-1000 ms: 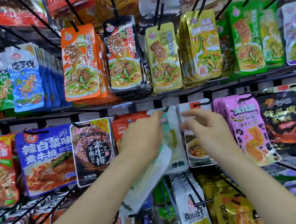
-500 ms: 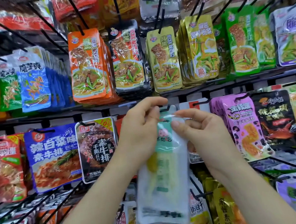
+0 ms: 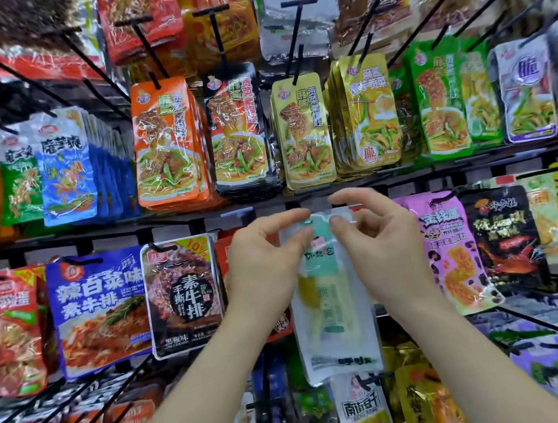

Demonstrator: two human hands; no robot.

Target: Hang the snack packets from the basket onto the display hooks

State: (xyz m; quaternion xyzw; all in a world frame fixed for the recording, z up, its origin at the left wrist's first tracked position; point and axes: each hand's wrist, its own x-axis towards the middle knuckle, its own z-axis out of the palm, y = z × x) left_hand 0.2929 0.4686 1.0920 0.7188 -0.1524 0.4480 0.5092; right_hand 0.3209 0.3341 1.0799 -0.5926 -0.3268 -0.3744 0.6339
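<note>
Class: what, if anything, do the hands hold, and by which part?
The left hand and right hand both pinch the white-and-teal packet by its top edge.

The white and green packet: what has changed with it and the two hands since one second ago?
The packet swung from a tilt under the left hand to hang upright between both hands. The right hand took hold of its top edge. The left hand kept its grip; the neighbouring packets stayed.
</note>
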